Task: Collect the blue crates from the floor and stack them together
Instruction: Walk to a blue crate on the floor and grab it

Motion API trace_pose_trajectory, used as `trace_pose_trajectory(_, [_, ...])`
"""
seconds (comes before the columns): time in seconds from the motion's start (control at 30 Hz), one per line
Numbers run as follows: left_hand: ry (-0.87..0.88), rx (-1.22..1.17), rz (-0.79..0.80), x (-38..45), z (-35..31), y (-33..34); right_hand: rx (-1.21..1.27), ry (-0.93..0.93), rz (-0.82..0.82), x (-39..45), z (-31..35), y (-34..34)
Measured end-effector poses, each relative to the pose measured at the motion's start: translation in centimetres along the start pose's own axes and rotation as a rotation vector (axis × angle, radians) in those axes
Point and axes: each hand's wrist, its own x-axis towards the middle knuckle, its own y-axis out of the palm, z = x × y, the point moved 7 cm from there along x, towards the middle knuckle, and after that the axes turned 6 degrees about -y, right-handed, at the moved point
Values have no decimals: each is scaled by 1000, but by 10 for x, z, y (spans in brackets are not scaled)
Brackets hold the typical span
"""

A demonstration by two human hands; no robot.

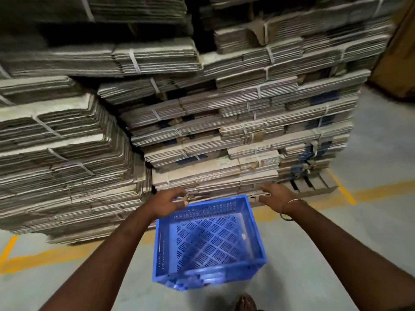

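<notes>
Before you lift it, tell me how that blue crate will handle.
The crate looks like rigid moulded plastic, so it should hold its shape. Its slotted walls and empty inside suggest it's light for its size. The flat base makes tipping unlikely, though it may slide on the smooth floor.

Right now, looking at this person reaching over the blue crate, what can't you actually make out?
- Head view: whether the left hand and right hand touch the blue crate; both are motion-blurred at its far corners.
- Crate's near wall: blurred.
- Shoe: cut off by the bottom edge.
- Print on the bundled flat cardboard: too blurred to read.
</notes>
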Motion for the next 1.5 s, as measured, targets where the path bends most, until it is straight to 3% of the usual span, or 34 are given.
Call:
trace_pose_trajectory(0.3, [217, 125, 31, -29, -57, -56, 3, 108, -202, -67, 38, -57])
trace_pose_trajectory(0.57, [421, 185, 138, -57, -166, -17, -35, 313, -419, -187, -9, -95])
trace_pose_trajectory(0.93, [647, 472, 339, -72, -376, 150, 28, 628, -527, -381, -182, -133])
trace_pose_trajectory(1.5, [1003, 744, 390, -122, -683, 461, 176, 1122, -687, -694, -426, -132])
